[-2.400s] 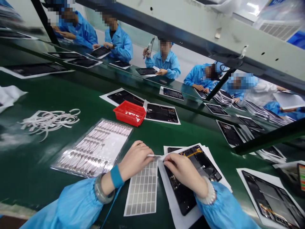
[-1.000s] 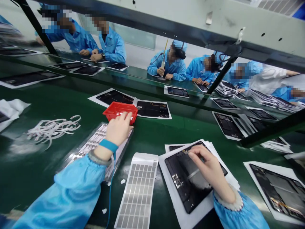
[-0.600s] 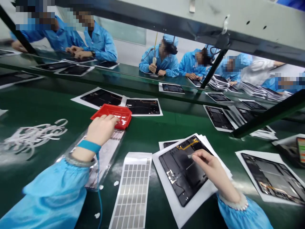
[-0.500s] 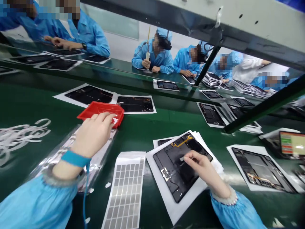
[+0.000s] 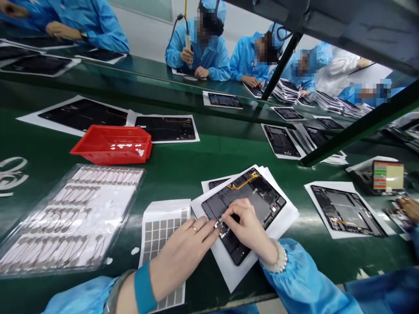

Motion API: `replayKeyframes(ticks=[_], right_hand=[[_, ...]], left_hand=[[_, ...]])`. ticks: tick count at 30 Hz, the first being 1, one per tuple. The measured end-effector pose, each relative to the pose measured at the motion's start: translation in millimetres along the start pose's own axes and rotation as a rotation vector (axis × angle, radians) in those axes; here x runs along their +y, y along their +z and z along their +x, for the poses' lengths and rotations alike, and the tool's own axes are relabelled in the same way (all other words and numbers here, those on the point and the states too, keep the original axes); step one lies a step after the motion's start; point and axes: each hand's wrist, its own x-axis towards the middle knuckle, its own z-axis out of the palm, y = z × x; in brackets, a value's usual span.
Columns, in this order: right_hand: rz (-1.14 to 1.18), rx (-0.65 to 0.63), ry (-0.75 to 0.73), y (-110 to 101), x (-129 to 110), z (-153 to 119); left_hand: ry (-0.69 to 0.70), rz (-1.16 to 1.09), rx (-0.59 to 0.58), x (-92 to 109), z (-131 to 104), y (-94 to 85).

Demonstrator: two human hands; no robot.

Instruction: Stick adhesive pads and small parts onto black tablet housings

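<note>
A black tablet housing with an orange flex cable lies on stacked white paper sheets in front of me. My right hand is over its left-middle part, thumb and fingers pinched at the small board there; what they hold is hidden. My left hand, with a blue wrist strap, reaches in from the left. Its fingers are stretched out and their tips touch the housing's left edge beside the right fingertips. Partly under the left hand is a sheet of grey rectangular stickers.
A red bin with small white pieces stands at the back left. A clear tray of round wired parts lies left. Another tablet housing and a small screen are right. A slanted dark post crosses the right side; several co-workers sit opposite.
My left hand has left the red bin and come down to the tablet housing. The right hand has shifted left and down across the housing. The view has also shifted.
</note>
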Motion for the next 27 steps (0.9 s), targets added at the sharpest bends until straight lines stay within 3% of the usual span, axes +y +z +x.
replayKeyframes(ticks=[27], right_hand=[[-0.034,0.052,0.004,6.7,4.8,0.6]], left_hand=[[-0.006,0.019,0.156,2.7,-2.6,9.2]])
